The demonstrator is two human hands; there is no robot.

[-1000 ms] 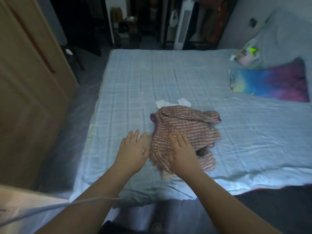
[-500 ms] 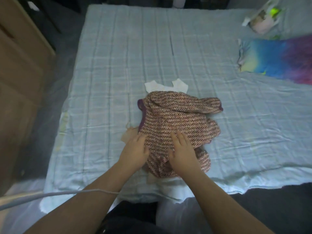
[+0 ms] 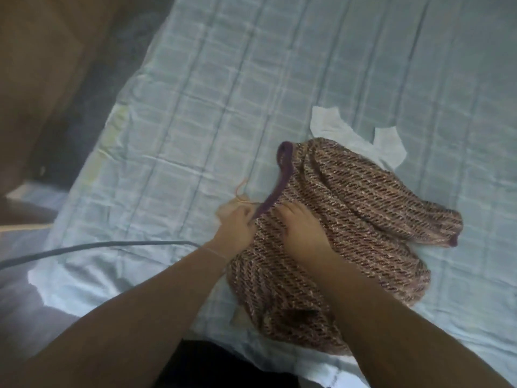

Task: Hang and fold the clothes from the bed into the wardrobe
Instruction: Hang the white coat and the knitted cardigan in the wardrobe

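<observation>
Pale blue checked cotton, creased: the bed (image 3: 223,93) sheet fills most of the frame.

- Upper left: brown wooden panel (image 3: 42,65), blurred; a dark strip of floor lies between it and the mattress edge.
- Grey cable (image 3: 98,246) runs in from the left edge across the sheet's lower left and ends behind the left wrist.
- White cloth (image 3: 335,127), thin and flat with two pointed flaps, pokes out from under the sweater's upper edge, right of centre.
- Peach fabric with a thin looped strap (image 3: 240,191) shows just above the left hand, partly covered by it and by the sweater.

Sweater (image 3: 349,208): lies on the bed at centre right, bunched and not flat. Coarse open knit in diagonal pink, brown and cream stripes, with a smooth dark purple trim (image 3: 284,169) down its left edge. One lobe sticks out towards the right and the bulk sags towards the bottom of the frame.

Left hand (image 3: 236,225): at the sweater's left edge, fingers curled in and pinching the lower end of the purple trim; blur hides the details.

Right hand (image 3: 302,228): just beside the left, palm down on the knit, fingers straight and together, pressing the fabric. Both forearms cross the lower frame and cover the sweater's near edge.
</observation>
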